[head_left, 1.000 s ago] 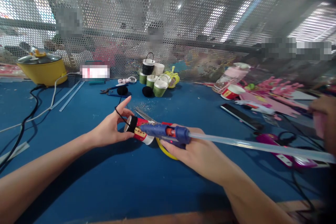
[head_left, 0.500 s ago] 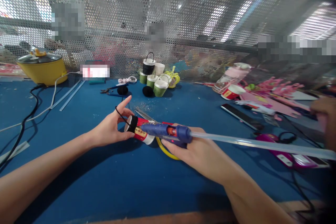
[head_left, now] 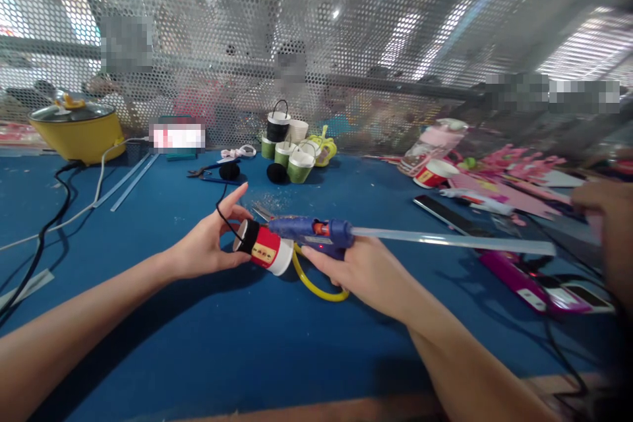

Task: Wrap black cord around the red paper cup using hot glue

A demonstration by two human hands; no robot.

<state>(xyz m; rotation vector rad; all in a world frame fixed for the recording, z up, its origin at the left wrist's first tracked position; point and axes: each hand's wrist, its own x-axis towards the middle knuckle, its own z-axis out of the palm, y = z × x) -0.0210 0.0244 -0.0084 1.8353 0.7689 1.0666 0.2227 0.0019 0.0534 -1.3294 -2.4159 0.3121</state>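
Note:
My left hand [head_left: 205, 244] grips a small red and white paper cup [head_left: 266, 248] lying on its side, thumb below and index finger raised. Black cord [head_left: 250, 235] is wound round the cup's left end, and a strand runs up past my fingers towards a black ball of cord [head_left: 229, 171]. In my right hand [head_left: 366, 270] is a blue glue gun [head_left: 311, 231], its nozzle over the cup's upper side; whether they touch is unclear. A long clear glue stick [head_left: 445, 238] sticks out of its back. Yellow-handled scissors [head_left: 316, 289] lie beneath, partly hidden.
Small green, white and black cups [head_left: 298, 165] stand at the back centre beside another black ball [head_left: 276, 173]. Pliers [head_left: 200, 173] lie left of them. A yellow pot [head_left: 79, 135] is far left. On the right are a phone [head_left: 440, 211], a purple power strip [head_left: 529, 283] and another person's hand [head_left: 598, 204].
The glue gun has shifted slightly up and left, its glue stick now angled less downward. More of the cup's red side shows. The other person's hand has moved slightly left.

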